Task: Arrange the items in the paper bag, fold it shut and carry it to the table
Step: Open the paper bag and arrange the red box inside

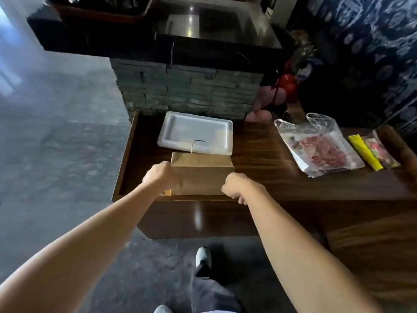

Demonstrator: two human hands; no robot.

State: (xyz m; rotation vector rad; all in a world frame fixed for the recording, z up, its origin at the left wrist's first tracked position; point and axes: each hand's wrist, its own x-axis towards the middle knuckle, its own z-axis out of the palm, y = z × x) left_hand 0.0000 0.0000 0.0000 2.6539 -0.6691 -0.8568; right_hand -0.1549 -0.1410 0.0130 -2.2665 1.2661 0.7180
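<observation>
While both arms reach forward over the near edge of the wooden table [259, 154], the scene reads so:

Bag position: the brown paper bag [203, 175] stands on the table close to its near edge, between the two hands and just in front of the white tray [178, 129].

Left hand: the left hand [160, 175] is curled against the bag's left side near the upper corner; the fingers wrap out of sight, so whether they pinch the paper cannot be told.

Right hand: the right hand [237, 185] is closed in a loose fist at the bag's lower right corner, knuckles up, fingertips tucked under; its hold on the bag cannot be told either.

Bag orientation: the bag sits upright, its long axis running left to right, parallel to the table edge; the top is folded flat and a thin wire-like handle [201, 146] loops up from the far rim.

Materials: the bag is matte kraft paper with crisp creases; the tray is shallow, rectangular, round-cornered and pale; the table is dark, glossy, grained wood.

Other items: a crinkled clear plastic bag [320, 145] with red-patterned contents lies well to the right, a yellow packet [365, 152] just beside it.

Floor: grey, mottled; one shoe [203, 256] shows below.
</observation>
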